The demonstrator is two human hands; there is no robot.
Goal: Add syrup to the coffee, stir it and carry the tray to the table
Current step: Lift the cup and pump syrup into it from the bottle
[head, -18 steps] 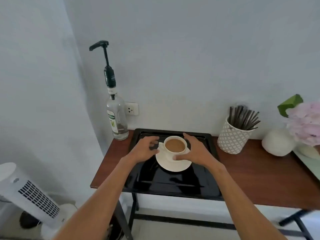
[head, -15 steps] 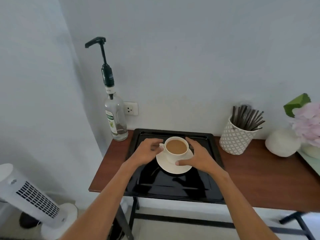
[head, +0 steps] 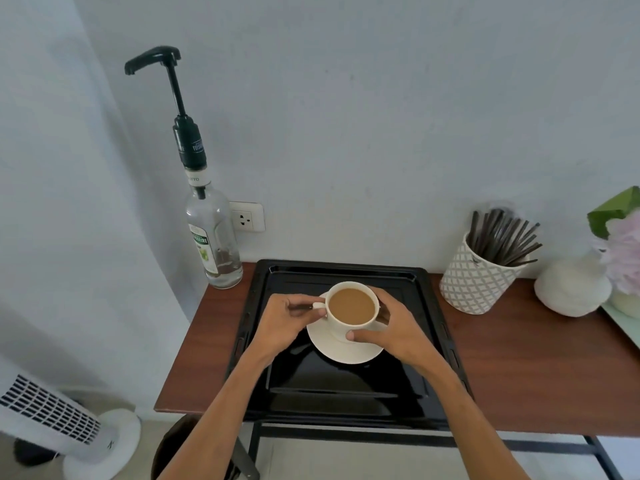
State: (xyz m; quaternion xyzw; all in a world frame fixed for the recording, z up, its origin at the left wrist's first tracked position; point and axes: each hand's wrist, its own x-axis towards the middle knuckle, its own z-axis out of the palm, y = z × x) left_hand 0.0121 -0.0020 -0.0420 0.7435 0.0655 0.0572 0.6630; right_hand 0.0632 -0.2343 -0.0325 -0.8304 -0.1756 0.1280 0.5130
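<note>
A white cup of milky coffee (head: 352, 305) is held a little above its white saucer (head: 346, 349), which lies on a black tray (head: 429, 341). My left hand (head: 285, 322) pinches the cup's handle. My right hand (head: 394, 329) wraps around the cup's right side, thumb on its front. A clear syrup bottle (head: 213, 237) with a tall black pump stands left of the tray by the wall; a little syrup is at its bottom. A patterned white pot (head: 474, 284) holding several dark stir sticks stands to the right.
The tray lies on a narrow wooden console table (head: 536, 368) against a pale wall with a socket (head: 246, 216). A white round vase (head: 571, 287) and pink flowers (head: 623, 251) stand at the far right. A white tower fan (head: 52, 420) is on the floor at left.
Both hands have closed in on the cup: the left fingers now pinch the handle and the right hand grips the side. The cup appears lifted slightly off the saucer.
</note>
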